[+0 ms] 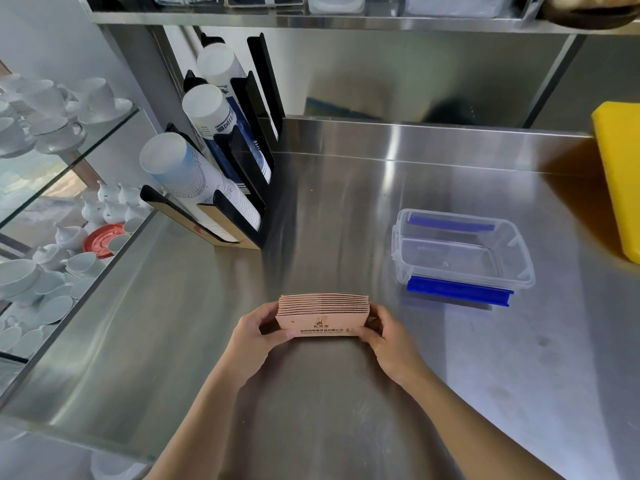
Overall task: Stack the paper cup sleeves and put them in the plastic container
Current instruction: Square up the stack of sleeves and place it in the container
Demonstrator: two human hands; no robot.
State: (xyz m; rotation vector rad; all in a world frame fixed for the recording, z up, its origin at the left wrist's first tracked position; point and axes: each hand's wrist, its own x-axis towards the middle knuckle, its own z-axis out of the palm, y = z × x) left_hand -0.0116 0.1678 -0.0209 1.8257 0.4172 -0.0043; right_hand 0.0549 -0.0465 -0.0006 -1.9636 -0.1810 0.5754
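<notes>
A stack of pink-brown paper cup sleeves (322, 315) stands on edge on the steel counter, printed face towards me. My left hand (256, 332) grips its left end and my right hand (382, 336) grips its right end, squeezing the stack together. A clear plastic container (519, 252) with blue clip handles sits open and empty to the right and a little farther back, apart from both hands.
A black cup dispenser rack (239, 188) holding rows of paper cups stands at the back left. A yellow board (620, 174) leans at the right edge. Glass shelves (69, 174) with white cups and teapots run along the left. A steel shelf hangs overhead.
</notes>
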